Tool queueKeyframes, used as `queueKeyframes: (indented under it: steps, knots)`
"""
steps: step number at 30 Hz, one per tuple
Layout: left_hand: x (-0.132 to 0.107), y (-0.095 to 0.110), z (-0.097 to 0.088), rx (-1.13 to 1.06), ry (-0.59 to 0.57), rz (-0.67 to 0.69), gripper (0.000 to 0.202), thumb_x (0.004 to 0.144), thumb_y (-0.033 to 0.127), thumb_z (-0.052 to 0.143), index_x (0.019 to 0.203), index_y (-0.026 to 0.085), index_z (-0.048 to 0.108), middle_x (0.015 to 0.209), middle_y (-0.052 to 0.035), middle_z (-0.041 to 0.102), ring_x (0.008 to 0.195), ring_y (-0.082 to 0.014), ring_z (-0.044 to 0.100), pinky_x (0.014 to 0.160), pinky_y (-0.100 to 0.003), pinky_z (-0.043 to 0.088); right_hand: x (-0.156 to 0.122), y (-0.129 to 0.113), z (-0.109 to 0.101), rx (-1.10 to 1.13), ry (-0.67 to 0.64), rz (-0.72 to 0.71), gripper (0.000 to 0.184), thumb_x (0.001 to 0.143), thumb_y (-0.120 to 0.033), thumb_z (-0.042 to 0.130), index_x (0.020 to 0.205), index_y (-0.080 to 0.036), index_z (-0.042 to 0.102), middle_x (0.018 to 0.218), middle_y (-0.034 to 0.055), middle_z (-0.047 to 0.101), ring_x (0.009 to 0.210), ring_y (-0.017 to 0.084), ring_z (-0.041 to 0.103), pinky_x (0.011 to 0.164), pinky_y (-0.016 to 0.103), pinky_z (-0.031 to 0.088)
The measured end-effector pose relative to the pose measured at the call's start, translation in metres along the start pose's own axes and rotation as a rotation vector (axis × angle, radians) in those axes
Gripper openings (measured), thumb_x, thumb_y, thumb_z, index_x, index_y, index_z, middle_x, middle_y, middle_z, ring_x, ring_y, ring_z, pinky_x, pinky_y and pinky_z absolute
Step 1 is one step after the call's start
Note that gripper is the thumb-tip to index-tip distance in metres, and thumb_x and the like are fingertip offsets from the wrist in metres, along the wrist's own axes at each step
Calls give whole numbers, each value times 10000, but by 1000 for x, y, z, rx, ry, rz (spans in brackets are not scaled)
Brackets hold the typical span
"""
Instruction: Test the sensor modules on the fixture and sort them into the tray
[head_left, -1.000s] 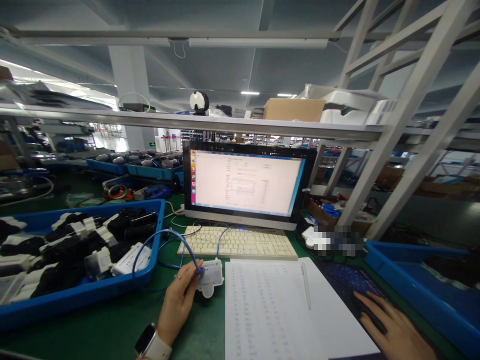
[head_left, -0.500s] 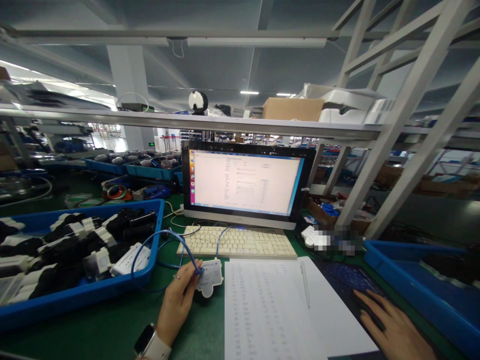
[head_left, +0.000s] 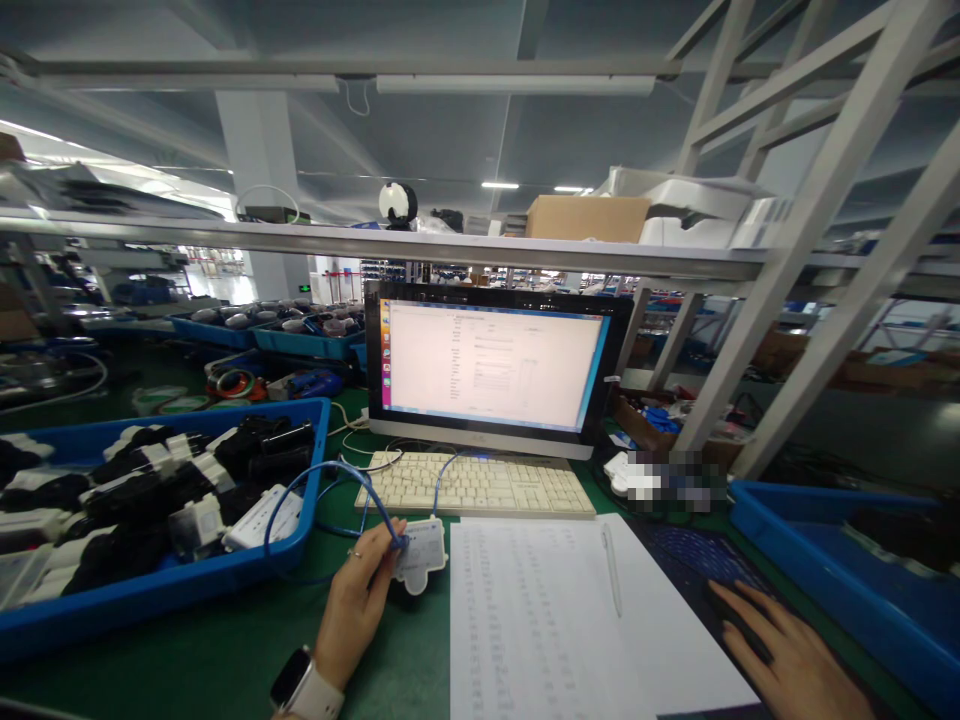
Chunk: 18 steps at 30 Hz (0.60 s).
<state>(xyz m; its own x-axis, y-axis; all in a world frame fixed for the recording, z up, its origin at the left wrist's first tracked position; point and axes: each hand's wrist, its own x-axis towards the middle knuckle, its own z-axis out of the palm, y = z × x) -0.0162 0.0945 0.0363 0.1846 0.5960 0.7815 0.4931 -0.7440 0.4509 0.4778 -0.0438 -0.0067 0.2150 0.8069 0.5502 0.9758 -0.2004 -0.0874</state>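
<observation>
My left hand (head_left: 365, 575) is closed, its thumb and fingers pinching the plug end of a blue cable (head_left: 341, 466) against a small white device (head_left: 424, 556) with a rounded lobe. The device is on the green table, and the cable loops up and to the left. My right hand (head_left: 787, 650) lies over a dark computer mouse (head_left: 742, 622) on a dark patterned mouse pad (head_left: 690, 553), mostly hiding the mouse. Between my hands are printed paper sheets (head_left: 540, 620) with a white pen (head_left: 611, 570) on top. A lit monitor (head_left: 487, 365) stands behind a cream keyboard (head_left: 480, 484).
On the left, a blue bin (head_left: 300, 545) holds several black and white parts. Another blue bin (head_left: 780, 510) stands on the right. A metal shelf (head_left: 450, 243) crosses above the monitor, bearing a cardboard box (head_left: 585, 217). Slanted metal posts (head_left: 806, 240) rise at right.
On the monitor, the text column at the right of the window has gone blank. Both hands keep their places, with the device and mouse as before.
</observation>
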Motion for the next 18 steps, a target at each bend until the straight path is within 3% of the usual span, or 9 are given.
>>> queueKeyframes:
  steps: [18]
  knots:
    - [-1, 0, 0, 3, -15, -36, 285, 900, 262, 443, 1150, 216, 571, 1125, -80, 631, 1060, -207, 595, 873, -293, 519, 0, -2, -1, 21, -13, 30, 495, 832, -478, 326, 1134, -233, 633, 1151, 92, 582, 1048, 298, 540, 876, 481, 476]
